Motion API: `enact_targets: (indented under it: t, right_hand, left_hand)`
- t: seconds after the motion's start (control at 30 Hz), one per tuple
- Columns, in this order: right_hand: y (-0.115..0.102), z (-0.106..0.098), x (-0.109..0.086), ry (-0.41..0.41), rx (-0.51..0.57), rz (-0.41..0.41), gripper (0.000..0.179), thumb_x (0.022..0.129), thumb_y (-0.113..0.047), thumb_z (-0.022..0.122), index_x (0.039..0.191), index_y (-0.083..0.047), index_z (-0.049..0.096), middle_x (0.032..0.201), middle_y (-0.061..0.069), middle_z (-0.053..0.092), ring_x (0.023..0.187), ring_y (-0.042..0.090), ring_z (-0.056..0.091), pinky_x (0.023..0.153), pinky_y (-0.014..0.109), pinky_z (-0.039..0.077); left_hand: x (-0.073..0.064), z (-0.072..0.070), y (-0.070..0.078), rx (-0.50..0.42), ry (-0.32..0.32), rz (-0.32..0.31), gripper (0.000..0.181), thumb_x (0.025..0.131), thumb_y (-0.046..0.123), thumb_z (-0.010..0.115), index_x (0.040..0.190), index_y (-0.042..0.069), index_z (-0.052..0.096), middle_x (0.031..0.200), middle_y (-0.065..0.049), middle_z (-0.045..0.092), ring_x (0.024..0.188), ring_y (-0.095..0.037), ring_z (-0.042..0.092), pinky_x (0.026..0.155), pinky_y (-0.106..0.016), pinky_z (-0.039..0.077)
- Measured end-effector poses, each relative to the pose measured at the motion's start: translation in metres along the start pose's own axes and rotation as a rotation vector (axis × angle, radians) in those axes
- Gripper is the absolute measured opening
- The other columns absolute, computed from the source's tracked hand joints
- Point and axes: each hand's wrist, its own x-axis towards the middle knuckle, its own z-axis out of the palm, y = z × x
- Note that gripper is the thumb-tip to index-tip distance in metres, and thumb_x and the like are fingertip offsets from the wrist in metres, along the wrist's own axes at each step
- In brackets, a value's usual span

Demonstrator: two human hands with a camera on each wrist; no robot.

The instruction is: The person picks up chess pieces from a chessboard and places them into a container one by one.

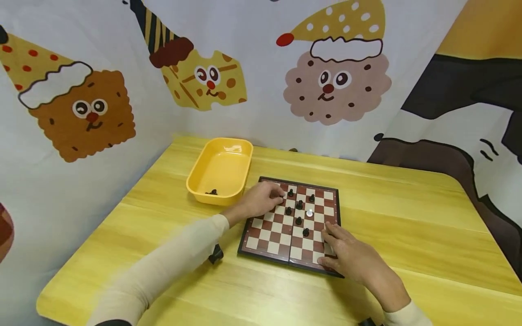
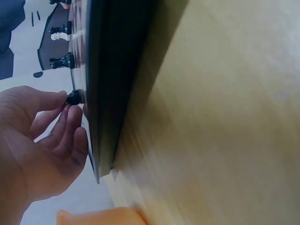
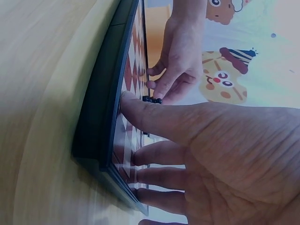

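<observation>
A folding chessboard with red-brown and cream squares lies on the table. My left hand is over its far left part. In the left wrist view its thumb and fingertips pinch a black chess piece at the board's surface; from the head the fingers hide that piece. Several black chess pieces and one white piece stand between my hands, mostly on the right half. My right hand rests along the near right edge, fingers spread and fairly straight, thumb touching the board.
Behind my left forearm stands a yellow tray with a few black pieces in its near end. The yellow table runs back to a cartoon-printed cloth hanging behind and to the left.
</observation>
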Motion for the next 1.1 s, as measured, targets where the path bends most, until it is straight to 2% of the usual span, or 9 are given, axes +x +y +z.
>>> enact_targets:
  t: [0.13, 0.2, 0.37, 0.47, 0.57, 0.7, 0.83, 0.97, 1.1]
  right_hand:
    - [0.003, 0.004, -0.006, 0.009, 0.003, 0.005, 0.07, 0.094, -0.04, 0.073, 0.144, 0.005, 0.053, 0.157, 0.026, 0.034, 0.143, 0.045, 0.032, 0.09, 0.058, 0.052]
    - [0.003, 0.005, -0.007, 0.005, 0.008, 0.008, 0.07, 0.094, -0.041, 0.073, 0.144, 0.004, 0.053, 0.158, 0.025, 0.034, 0.143, 0.045, 0.032, 0.09, 0.059, 0.052]
    - [0.003, 0.006, -0.007, -0.005, 0.006, 0.021, 0.07, 0.094, -0.041, 0.072, 0.145, 0.004, 0.052, 0.158, 0.026, 0.033, 0.144, 0.045, 0.031, 0.091, 0.06, 0.05]
    - [0.004, 0.006, -0.005, -0.002, 0.007, 0.017, 0.071, 0.095, -0.041, 0.072, 0.145, 0.004, 0.052, 0.158, 0.026, 0.032, 0.144, 0.045, 0.031, 0.091, 0.06, 0.05]
    - [0.003, 0.005, -0.004, -0.002, 0.01, 0.012, 0.07, 0.095, -0.04, 0.072, 0.145, 0.005, 0.052, 0.158, 0.026, 0.032, 0.144, 0.045, 0.031, 0.091, 0.06, 0.05]
    - [0.002, 0.003, -0.001, 0.003, 0.002, -0.006, 0.07, 0.095, -0.041, 0.072, 0.144, 0.006, 0.052, 0.158, 0.027, 0.032, 0.143, 0.046, 0.031, 0.09, 0.059, 0.051]
    - [0.0, 0.0, 0.001, 0.015, -0.005, -0.016, 0.07, 0.095, -0.04, 0.072, 0.144, 0.006, 0.052, 0.158, 0.027, 0.032, 0.143, 0.046, 0.032, 0.093, 0.059, 0.05]
    - [-0.001, -0.003, 0.003, 0.001, -0.001, 0.005, 0.071, 0.095, -0.04, 0.072, 0.145, 0.006, 0.051, 0.158, 0.026, 0.032, 0.144, 0.045, 0.03, 0.097, 0.06, 0.047]
    - [-0.002, -0.003, 0.001, -0.025, 0.0, 0.031, 0.073, 0.095, -0.04, 0.072, 0.146, 0.006, 0.049, 0.158, 0.026, 0.032, 0.145, 0.045, 0.029, 0.098, 0.061, 0.046]
  left_hand:
    - [-0.002, 0.005, 0.005, -0.001, 0.025, 0.006, 0.021, 0.101, 0.016, 0.067, 0.119, 0.012, 0.074, 0.117, -0.002, 0.071, 0.1, -0.013, 0.065, 0.086, -0.028, 0.052]
    - [-0.003, 0.005, 0.007, -0.015, 0.036, 0.0, 0.021, 0.101, 0.016, 0.066, 0.12, 0.012, 0.074, 0.118, -0.003, 0.071, 0.096, -0.012, 0.065, 0.081, -0.027, 0.053]
    - [-0.003, 0.002, 0.009, -0.06, 0.025, 0.003, 0.024, 0.103, 0.014, 0.062, 0.125, 0.013, 0.072, 0.121, -0.004, 0.07, 0.063, -0.009, 0.057, 0.054, -0.024, 0.048]
    - [-0.004, -0.001, 0.009, -0.066, 0.042, 0.006, 0.026, 0.103, 0.012, 0.061, 0.126, 0.014, 0.072, 0.119, -0.002, 0.069, 0.05, -0.01, 0.047, 0.046, -0.024, 0.042]
    - [-0.005, -0.005, 0.008, -0.046, 0.059, 0.013, 0.025, 0.103, 0.012, 0.06, 0.125, 0.016, 0.073, 0.119, -0.002, 0.068, 0.054, -0.009, 0.049, 0.05, -0.025, 0.044]
    - [-0.009, -0.012, 0.006, -0.001, 0.09, 0.028, 0.023, 0.103, 0.014, 0.062, 0.123, 0.016, 0.074, 0.123, -0.001, 0.068, 0.07, -0.011, 0.057, 0.063, -0.027, 0.049]
    - [-0.012, -0.021, 0.006, 0.032, 0.125, 0.039, 0.022, 0.103, 0.013, 0.062, 0.122, 0.015, 0.073, 0.118, -0.001, 0.069, 0.077, -0.011, 0.059, 0.066, -0.027, 0.05]
    - [-0.011, -0.03, 0.007, 0.005, 0.155, 0.049, 0.022, 0.103, 0.011, 0.061, 0.122, 0.011, 0.073, 0.115, -0.002, 0.07, 0.073, -0.012, 0.061, 0.061, -0.029, 0.051]
    - [-0.013, -0.034, 0.007, -0.009, 0.158, 0.052, 0.022, 0.103, 0.012, 0.06, 0.121, 0.01, 0.073, 0.118, -0.004, 0.07, 0.085, -0.014, 0.065, 0.071, -0.031, 0.054]
